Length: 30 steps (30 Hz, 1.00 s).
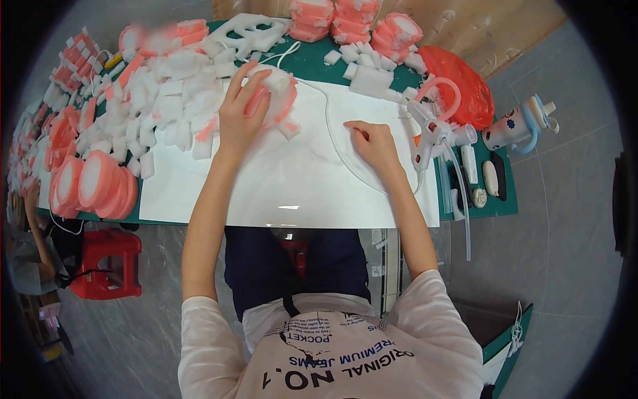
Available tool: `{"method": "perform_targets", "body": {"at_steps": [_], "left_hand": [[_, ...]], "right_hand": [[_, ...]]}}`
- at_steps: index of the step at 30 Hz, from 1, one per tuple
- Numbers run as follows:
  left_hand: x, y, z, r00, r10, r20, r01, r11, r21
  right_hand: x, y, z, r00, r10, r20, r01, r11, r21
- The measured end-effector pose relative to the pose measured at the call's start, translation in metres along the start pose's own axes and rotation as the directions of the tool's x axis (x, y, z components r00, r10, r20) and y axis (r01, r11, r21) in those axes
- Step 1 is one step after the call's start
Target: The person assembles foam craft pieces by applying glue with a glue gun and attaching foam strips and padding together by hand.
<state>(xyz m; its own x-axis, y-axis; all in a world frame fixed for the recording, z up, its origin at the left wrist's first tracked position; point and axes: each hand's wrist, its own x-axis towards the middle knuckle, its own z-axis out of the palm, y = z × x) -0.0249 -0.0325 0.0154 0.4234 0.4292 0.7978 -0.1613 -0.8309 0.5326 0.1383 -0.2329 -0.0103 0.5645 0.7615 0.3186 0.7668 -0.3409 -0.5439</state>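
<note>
My left hand [240, 120] reaches over a pink and white foam piece [282, 93] at the edge of a foam pile. Its thumb and fingers curve around the piece's left side, gripping it. On the white sheet [292, 179], my right hand [375, 146] is closed, fingers curled and index finger pointing left; I see nothing in it. A white hot glue gun [428, 136] stands to the right of that hand, with a glue stick trailing from it. Its white cable [327, 113] runs across the sheet between my hands.
White foam blocks [176, 86] heap up at the left, with pink foam rings [100, 183] before them. Stacked pink foam rounds [352, 20] and a red plastic bag [458, 80] are at the back. A tumbler [515, 130] stands right. Another person's arm [40, 233] shows far left.
</note>
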Motion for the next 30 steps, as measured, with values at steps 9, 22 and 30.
{"method": "perform_targets", "body": {"at_steps": [9, 22, 30], "left_hand": [[0.001, -0.001, 0.000, 1.000, -0.015, 0.015, 0.015, 1.000, 0.017], [0.002, -0.005, 0.002, 0.999, 0.039, -0.023, -0.038, 0.998, 0.042], [0.001, -0.004, 0.001, 0.999, 0.028, -0.018, -0.027, 0.998, 0.051]], "right_hand": [[0.000, -0.002, 0.005, 0.999, -0.045, -0.020, 0.044, 0.998, -0.049], [-0.002, 0.004, -0.002, 0.999, 0.024, -0.048, -0.028, 0.996, -0.088], [-0.004, 0.007, -0.005, 0.996, 0.041, -0.078, -0.049, 0.994, -0.094]]}}
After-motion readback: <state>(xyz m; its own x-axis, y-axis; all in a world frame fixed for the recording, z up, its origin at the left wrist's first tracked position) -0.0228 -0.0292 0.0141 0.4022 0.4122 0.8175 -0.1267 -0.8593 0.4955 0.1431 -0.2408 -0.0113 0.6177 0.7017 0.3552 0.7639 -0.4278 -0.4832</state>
